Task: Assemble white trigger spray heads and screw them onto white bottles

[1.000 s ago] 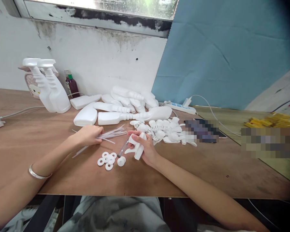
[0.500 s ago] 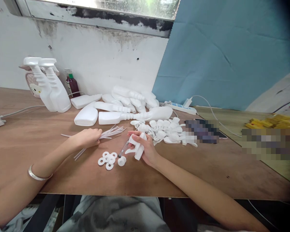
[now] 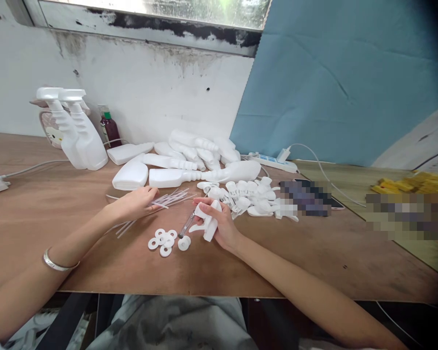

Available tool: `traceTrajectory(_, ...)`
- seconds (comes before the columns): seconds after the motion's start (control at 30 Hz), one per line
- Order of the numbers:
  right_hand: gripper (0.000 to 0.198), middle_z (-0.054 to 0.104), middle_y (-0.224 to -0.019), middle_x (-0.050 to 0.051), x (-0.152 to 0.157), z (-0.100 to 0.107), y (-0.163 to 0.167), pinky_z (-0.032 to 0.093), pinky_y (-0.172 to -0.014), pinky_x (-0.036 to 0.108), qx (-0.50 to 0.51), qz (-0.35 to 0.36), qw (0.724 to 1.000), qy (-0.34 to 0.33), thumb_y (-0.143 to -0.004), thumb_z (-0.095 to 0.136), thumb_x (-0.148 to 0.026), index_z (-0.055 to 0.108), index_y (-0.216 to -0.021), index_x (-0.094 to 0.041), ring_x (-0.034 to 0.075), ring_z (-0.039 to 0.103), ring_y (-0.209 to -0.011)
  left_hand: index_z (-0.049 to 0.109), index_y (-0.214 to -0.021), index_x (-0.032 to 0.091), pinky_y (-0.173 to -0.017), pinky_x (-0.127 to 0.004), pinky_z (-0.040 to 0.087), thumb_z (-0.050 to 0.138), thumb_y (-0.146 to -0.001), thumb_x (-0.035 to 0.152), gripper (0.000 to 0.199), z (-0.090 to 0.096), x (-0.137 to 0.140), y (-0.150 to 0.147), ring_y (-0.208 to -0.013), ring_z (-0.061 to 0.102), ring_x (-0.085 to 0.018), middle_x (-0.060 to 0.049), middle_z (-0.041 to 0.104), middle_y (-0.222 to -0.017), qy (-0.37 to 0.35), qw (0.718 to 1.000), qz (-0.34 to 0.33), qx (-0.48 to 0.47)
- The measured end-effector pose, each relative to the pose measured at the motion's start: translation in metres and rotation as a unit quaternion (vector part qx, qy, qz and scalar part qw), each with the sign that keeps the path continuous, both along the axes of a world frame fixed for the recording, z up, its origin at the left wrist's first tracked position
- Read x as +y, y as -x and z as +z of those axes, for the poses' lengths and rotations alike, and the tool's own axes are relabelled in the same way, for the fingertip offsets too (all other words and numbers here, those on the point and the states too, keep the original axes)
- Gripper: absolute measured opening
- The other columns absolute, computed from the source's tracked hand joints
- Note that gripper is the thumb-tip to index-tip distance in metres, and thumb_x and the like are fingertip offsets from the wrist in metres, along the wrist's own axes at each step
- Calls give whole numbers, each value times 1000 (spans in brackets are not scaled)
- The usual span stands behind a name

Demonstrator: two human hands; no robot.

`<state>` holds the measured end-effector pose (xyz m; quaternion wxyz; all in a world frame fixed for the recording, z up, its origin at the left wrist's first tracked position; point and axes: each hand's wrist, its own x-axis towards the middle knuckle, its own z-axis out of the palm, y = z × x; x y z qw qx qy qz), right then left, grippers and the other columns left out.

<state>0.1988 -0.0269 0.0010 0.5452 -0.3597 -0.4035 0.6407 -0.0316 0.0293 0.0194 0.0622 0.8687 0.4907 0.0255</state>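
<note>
My right hand (image 3: pixel 224 228) is closed around a white trigger spray head (image 3: pixel 212 226), whose clear tubular part (image 3: pixel 187 225) points down and to the left. A loose bundle of thin white tubes (image 3: pixel 173 197) lies on the table beside it. Over the near part of that bundle is my left hand (image 3: pixel 136 203), its fingers bent and closed on some of the tubes; the fingertips are partly hidden. Just in front of the hands lies a small cluster of flat white washers (image 3: pixel 161 239), with another stack of white rings (image 3: pixel 184 243) under the tip of the clear part.
Behind my hands lie several white bottles (image 3: pixel 173 177) and a pile of spray heads (image 3: pixel 243 194). Two assembled spray bottles (image 3: pixel 89 146) stand at the left by a dark red bottle (image 3: pixel 111 129). A power strip (image 3: pixel 273 163) and a blurred phone (image 3: pixel 308 197) are at the right.
My left hand has shifted slightly right and up across the thin tubes, and the tubes have fanned and moved a little right. My right hand and the spray head have stayed put.
</note>
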Motion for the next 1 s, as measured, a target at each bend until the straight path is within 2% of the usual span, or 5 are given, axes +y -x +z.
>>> traceTrajectory(0.17,29,62,-65,0,0,0,0,46,-47,21,4,2,1000,-1,-58,75,-32,67,-80,-15,10,56,-50,43,-113,10,-86,-38,41,43,-80,41,45,-4,4,-5,-99,51,-25,-15,51,-108,-4,983,50,-178)
traceTrajectory(0.43,29,61,-62,0,1,-1,0,46,-47,20,10,7,1000,-6,-59,75,-31,67,-81,-14,9,56,-50,35,-124,14,-85,-35,46,67,-62,43,76,0,11,-4,-108,51,-24,-15,45,-125,145,867,153,-451)
traceTrajectory(0.63,28,60,-62,-1,0,0,-1,46,-46,19,10,9,1000,-13,-60,75,-31,67,-80,-14,9,56,-49,51,-106,15,-85,-35,45,57,-69,49,51,1,6,-3,-101,54,-24,-10,57,-108,120,938,85,-313)
traceTrajectory(0.77,28,61,-61,0,1,-1,0,46,-46,20,3,6,1000,-14,-60,75,-31,67,-80,-14,9,56,-49,47,-112,15,-84,-35,43,60,-62,55,65,0,3,1,-104,51,-28,-12,54,-114,96,980,53,-168)
traceTrajectory(1.0,28,61,-63,0,1,-3,0,46,-45,20,5,5,1000,-15,-59,75,-31,67,-80,-14,9,56,-49,50,-86,15,-64,-31,41,50,-68,41,31,4,3,5,-79,55,-25,-9,58,-88,94,993,54,43)
